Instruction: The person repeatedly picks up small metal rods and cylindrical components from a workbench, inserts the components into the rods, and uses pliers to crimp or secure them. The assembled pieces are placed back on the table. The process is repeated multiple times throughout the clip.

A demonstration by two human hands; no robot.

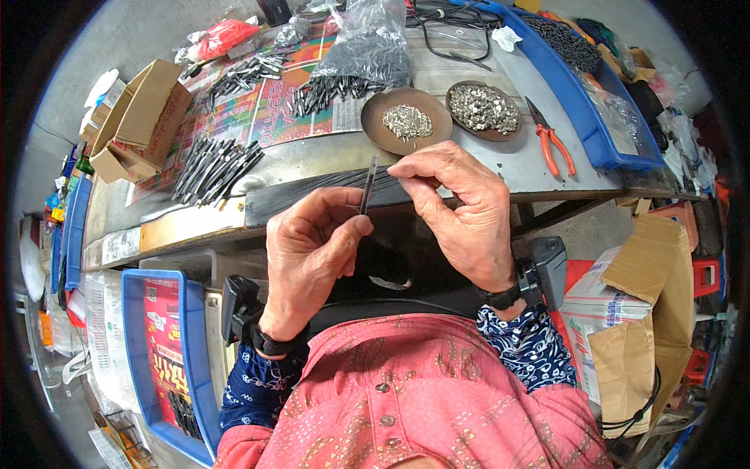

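Observation:
My left hand point(316, 238) pinches a slim, dark rod point(369, 187) between thumb and fingers. The rod stands nearly upright, and its upper end looks pale and see-through. Just right of that end is my right hand point(465, 215), with thumb and forefinger pressed together; whatever they hold is too small to make out. Beyond my hands, on the bench, sits a round brown dish point(373, 121) of thin silvery pins point(407, 123). To its right, a second dish point(501, 137) holds small chunky metal pieces point(484, 108). Pliers with red handles point(545, 148) lie farther right.
Dark rods point(215, 172) lie in a pile at the bench's left, beside an open cardboard box point(148, 117). A clear bag point(363, 51) of black parts stands at the back. Blue trays flank me at right point(625, 160) and lower left point(134, 344). A carton point(664, 305) is at right.

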